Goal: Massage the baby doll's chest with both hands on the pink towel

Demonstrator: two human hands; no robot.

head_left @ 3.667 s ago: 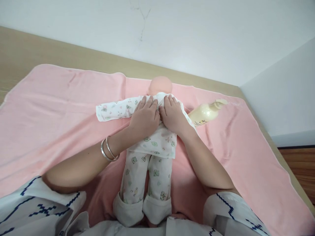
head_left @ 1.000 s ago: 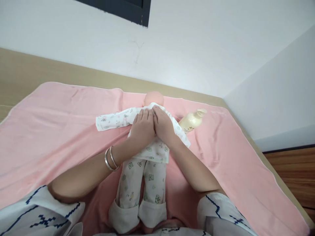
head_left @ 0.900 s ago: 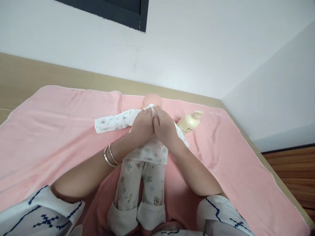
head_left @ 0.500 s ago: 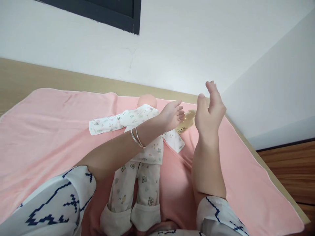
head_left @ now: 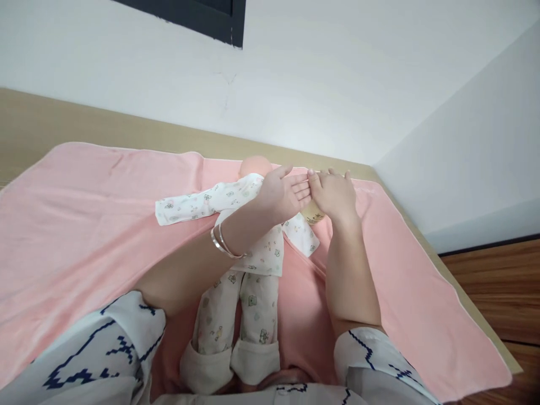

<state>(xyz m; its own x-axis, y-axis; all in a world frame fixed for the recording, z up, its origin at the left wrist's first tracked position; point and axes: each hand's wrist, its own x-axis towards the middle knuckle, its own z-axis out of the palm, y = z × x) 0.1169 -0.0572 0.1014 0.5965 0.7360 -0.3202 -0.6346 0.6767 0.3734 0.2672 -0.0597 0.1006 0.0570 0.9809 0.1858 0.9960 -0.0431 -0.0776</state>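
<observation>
My left hand (head_left: 280, 194) is open above the doll's chest, palm turned up and fingers stretched out, with two silver bangles (head_left: 223, 242) on its wrist. Its fingertips meet my right hand (head_left: 335, 194), which lies palm down with the fingers extended. Neither hand shows anything held. Beneath my left arm a doll (head_left: 259, 259) in a white printed top and trousers lies on its back; my hand and forearm cover part of its head and body. Behind my hands, a bottle of yellowish liquid (head_left: 313, 214) shows only in part.
A pink blanket (head_left: 405, 281) is spread under the doll on a light wooden surface (head_left: 126, 125). Beyond stands a white wall (head_left: 295, 84) with a dark frame (head_left: 211, 22). Brown wooden panelling (head_left: 493, 275) is at the right.
My right hand has come down and left from its raised position and turned palm down, its fingers now at my left fingertips. The bottle is more covered than before.
</observation>
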